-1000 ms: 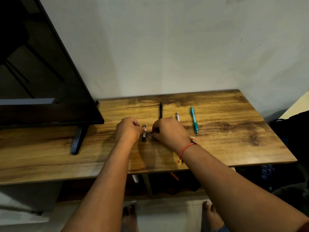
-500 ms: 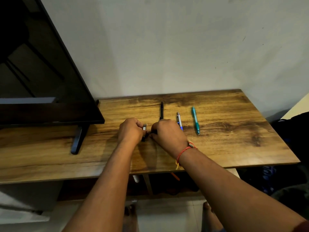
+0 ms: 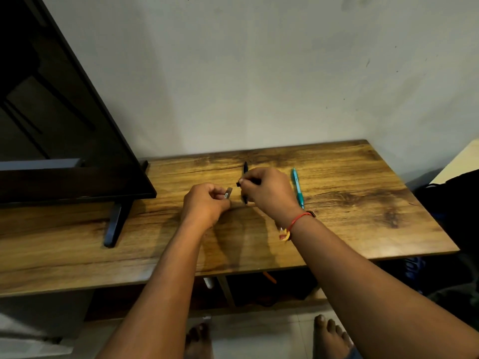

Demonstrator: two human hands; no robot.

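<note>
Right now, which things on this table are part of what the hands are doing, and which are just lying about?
In the job:
- small grey piece, pinched by the left hand
- small black piece, pinched by the right hand

Lying about:
- black pen, partly behind the right hand
- teal pen
- television, standing on the table

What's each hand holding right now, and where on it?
Left hand grips a small stick by its near end, with the silver tip poking out. Right hand pinches a small black piece at the fingertips, with only one end showing.
</note>
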